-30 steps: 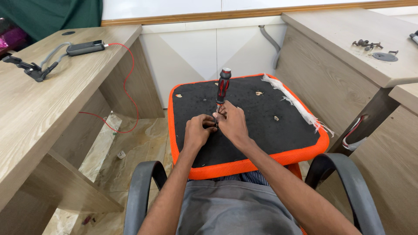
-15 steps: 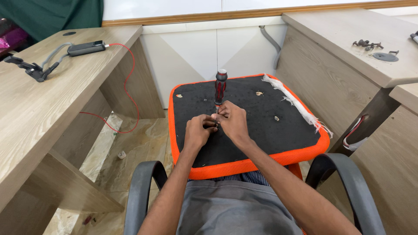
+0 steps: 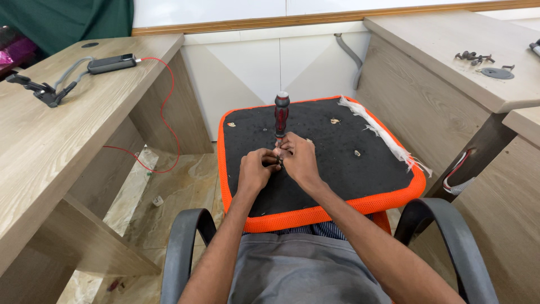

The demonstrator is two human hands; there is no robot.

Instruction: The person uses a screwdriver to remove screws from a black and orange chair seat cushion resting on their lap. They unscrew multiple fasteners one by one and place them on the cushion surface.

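Note:
An upturned chair seat [image 3: 388, 194], black underneath with an orange mesh edge, lies across my lap. A red-and-black screwdriver [image 3: 280, 115] stands almost upright on it, tip down near the seat's middle. My right hand [image 3: 300, 160] pinches the screwdriver's lower shaft. My left hand [image 3: 256, 171] presses against it from the left, fingers curled around something small at the tip that I cannot make out. Both hands touch each other.
Wooden desks flank me. The left one holds a black device with a red cable [image 3: 111, 63] and a clamp [image 3: 42, 93]; the right one holds screws [image 3: 473, 56] and a round metal plate [image 3: 498, 72]. Torn white fabric [image 3: 382, 132] hangs off the seat's right edge. Black chair armrests [image 3: 183, 247] frame my lap.
The screwdriver has swung from a rightward lean to nearly upright. My hands stay at its tip with only small finger shifts.

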